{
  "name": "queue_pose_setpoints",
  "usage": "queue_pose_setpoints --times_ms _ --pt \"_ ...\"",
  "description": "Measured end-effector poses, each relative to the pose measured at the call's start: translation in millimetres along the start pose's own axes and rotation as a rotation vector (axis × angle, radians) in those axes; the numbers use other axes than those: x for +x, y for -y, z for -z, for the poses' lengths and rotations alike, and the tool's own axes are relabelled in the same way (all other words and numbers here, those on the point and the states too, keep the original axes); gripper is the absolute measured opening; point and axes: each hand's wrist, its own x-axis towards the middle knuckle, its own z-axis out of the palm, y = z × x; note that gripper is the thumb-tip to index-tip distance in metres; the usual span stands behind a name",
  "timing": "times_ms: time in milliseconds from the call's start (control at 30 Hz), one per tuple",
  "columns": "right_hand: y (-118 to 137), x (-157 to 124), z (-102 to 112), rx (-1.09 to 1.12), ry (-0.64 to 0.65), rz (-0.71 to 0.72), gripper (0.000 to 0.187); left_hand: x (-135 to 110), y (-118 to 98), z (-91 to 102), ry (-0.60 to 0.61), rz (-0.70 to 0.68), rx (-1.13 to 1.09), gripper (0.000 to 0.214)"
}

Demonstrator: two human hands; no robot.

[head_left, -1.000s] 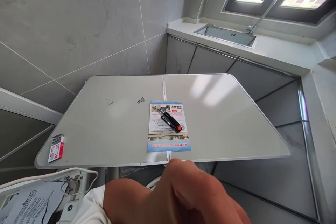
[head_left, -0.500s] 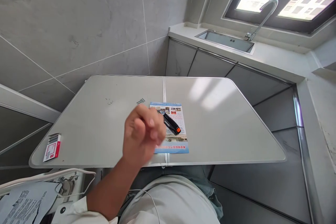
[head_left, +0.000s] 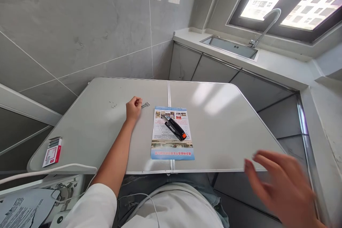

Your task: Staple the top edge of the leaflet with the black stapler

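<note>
My left hand [head_left: 133, 107] lies far out on the grey folding table [head_left: 227, 121], fingers curled together, right beside a small strip of staples [head_left: 145, 105]. I cannot see whether the fingertips pinch anything. A black stapler with an orange end [head_left: 175, 130] rests on a printed leaflet [head_left: 171, 133] at the table's middle. My right hand [head_left: 283, 188] hovers low at the right, off the table's near corner, fingers stretched apart and blurred, holding nothing.
A red and white staple box [head_left: 52, 151] sits at the table's near left corner. Printed papers and a white cable [head_left: 48, 171] lie lower left. Behind the table stands a counter with a sink [head_left: 231, 45] and tap under a window.
My left hand has reached forward from above the leaflet to the staple strip on the table. My right hand has come into view at the lower right. The camera tilted slightly.
</note>
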Motion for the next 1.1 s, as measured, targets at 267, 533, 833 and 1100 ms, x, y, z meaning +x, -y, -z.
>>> queue_pose_setpoints --times_ms 267,533,833,1100 --pt "-14.2 57.9 -185.4 0.467 0.237 0.05 0.003 -12.2 18.6 -6.4 0.147 -0.076 0.25 0.028" --pt "-46.1 89.4 -246.6 0.594 0.133 -0.173 0.02 -13.3 18.0 -10.1 0.212 -0.055 0.335 0.027" --pt "-31.2 58.6 -248.1 0.807 0.569 0.068 0.061 -9.3 22.1 -9.9 0.162 -0.149 0.416 0.026" --pt "-12.3 52.4 -240.6 0.589 0.784 0.078 0.089 -18.7 9.2 -17.0 0.244 -0.269 0.414 0.024"
